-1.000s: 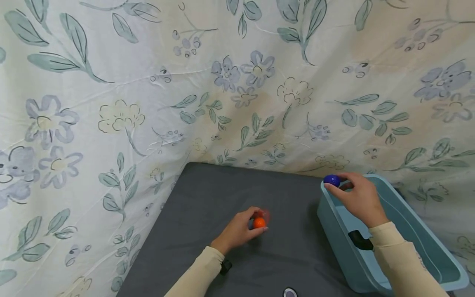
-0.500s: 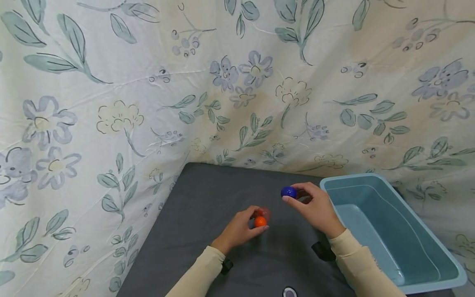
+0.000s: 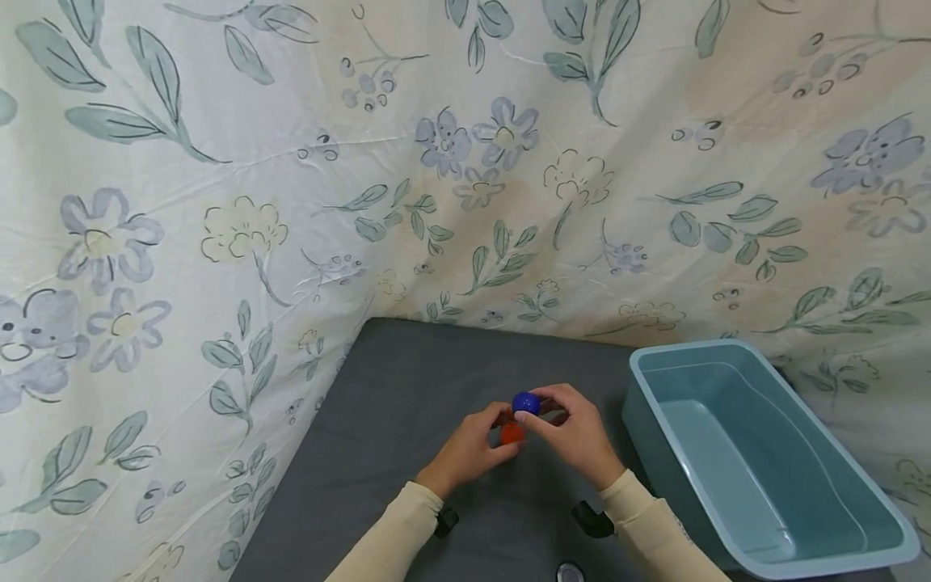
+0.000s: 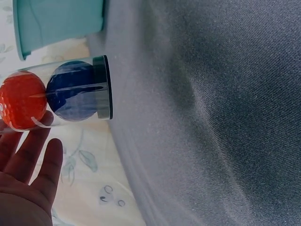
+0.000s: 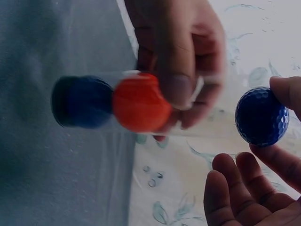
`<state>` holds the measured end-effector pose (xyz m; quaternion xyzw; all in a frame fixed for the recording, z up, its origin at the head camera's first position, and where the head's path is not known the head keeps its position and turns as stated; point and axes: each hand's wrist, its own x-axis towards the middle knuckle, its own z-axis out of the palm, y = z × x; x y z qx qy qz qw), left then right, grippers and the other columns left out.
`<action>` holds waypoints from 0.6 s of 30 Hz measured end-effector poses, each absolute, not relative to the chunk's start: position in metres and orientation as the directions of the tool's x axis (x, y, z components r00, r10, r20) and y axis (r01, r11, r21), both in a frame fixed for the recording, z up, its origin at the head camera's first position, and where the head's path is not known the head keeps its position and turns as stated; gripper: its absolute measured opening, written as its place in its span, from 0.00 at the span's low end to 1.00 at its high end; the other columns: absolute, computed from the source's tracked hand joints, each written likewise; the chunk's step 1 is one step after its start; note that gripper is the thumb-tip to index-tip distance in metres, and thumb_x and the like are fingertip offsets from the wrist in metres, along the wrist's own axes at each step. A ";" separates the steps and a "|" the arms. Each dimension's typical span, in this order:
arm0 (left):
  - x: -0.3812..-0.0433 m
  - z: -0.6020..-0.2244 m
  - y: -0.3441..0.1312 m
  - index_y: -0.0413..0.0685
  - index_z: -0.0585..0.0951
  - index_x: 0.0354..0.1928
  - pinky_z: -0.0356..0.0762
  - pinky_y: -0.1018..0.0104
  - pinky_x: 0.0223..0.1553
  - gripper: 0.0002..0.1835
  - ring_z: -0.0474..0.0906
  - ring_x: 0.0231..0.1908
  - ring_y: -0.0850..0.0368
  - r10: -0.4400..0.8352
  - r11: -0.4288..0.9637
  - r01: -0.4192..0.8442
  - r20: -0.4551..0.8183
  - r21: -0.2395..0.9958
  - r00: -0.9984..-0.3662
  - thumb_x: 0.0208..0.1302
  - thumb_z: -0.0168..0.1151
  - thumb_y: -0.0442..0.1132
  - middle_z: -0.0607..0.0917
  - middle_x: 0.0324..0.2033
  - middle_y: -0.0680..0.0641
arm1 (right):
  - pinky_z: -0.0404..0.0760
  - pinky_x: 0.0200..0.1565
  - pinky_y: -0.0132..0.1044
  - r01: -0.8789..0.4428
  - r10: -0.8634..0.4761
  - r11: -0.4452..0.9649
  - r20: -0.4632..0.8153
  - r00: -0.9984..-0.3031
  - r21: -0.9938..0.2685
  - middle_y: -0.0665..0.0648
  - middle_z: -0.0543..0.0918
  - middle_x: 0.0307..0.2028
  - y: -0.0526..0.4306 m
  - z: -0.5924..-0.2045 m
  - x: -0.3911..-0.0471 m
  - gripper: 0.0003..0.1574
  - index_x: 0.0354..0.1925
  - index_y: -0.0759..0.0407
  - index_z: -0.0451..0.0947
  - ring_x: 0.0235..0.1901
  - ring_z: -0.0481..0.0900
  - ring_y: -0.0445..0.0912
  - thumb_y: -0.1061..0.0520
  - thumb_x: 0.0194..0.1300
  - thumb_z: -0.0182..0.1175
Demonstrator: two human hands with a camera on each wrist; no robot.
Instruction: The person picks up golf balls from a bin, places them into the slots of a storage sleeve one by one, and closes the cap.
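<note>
My left hand (image 3: 465,449) grips a clear tube (image 4: 101,87) with a dark cap at its lower end. Inside the tube, a blue golf ball (image 4: 71,91) lies against the capped end and an orange golf ball (image 5: 141,103) sits on top of it. Between thumb and fingertips, my right hand (image 3: 578,436) pinches a second blue golf ball (image 5: 261,116). In the right wrist view this ball is at the tube's uncapped end; whether it touches the rim I cannot tell. The head view shows both hands close together above the dark cloth, the blue ball partly covering the tube.
A light blue plastic bin (image 3: 658,469) stands on the dark cloth-covered table (image 3: 407,372) at the right. A small round object with a pale rim (image 3: 570,573) lies at the front edge of view. Floral fabric (image 3: 436,202) hangs behind and at the left.
My right hand has carried the blue golf ball leftward from over the bin to the tube's upper end. My left hand has stayed nearly in place with the tube.
</note>
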<state>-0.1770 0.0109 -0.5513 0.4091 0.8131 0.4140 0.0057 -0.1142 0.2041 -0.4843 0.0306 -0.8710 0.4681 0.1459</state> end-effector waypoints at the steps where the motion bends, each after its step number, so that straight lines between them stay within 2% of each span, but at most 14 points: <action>1: -0.177 -0.551 0.011 0.64 0.67 0.60 0.80 0.64 0.53 0.25 0.78 0.50 0.69 0.669 0.326 0.661 0.329 0.675 -0.666 0.65 0.60 0.57 0.81 0.51 0.60 | 0.83 0.39 0.33 -0.187 0.084 0.559 0.280 -0.956 -0.808 0.47 0.80 0.43 0.202 -0.487 -0.114 0.25 0.48 0.44 0.81 0.39 0.81 0.41 0.36 0.55 0.69; 8: -0.175 -0.551 0.009 0.60 0.68 0.60 0.82 0.60 0.49 0.25 0.78 0.48 0.69 0.667 0.333 0.662 0.329 0.672 -0.669 0.65 0.61 0.56 0.82 0.51 0.56 | 0.84 0.39 0.33 -0.161 0.058 0.557 0.232 -0.971 -0.815 0.48 0.80 0.43 0.195 -0.500 -0.112 0.27 0.49 0.44 0.80 0.39 0.82 0.43 0.36 0.54 0.70; 14: -0.174 -0.556 0.007 0.59 0.68 0.58 0.81 0.57 0.51 0.24 0.80 0.52 0.65 0.668 0.328 0.663 0.331 0.672 -0.666 0.65 0.61 0.55 0.82 0.51 0.55 | 0.84 0.39 0.39 -0.169 0.076 0.563 0.255 -0.964 -0.809 0.49 0.81 0.45 0.198 -0.503 -0.110 0.28 0.52 0.45 0.79 0.39 0.81 0.42 0.37 0.56 0.68; 18: -0.173 -0.561 0.007 0.59 0.68 0.58 0.81 0.57 0.51 0.24 0.80 0.51 0.65 0.664 0.349 0.646 0.307 0.679 -0.682 0.64 0.61 0.56 0.82 0.50 0.55 | 0.83 0.39 0.36 -0.130 0.093 0.580 0.224 -0.970 -0.804 0.49 0.81 0.44 0.204 -0.509 -0.107 0.27 0.52 0.44 0.79 0.38 0.81 0.40 0.37 0.57 0.67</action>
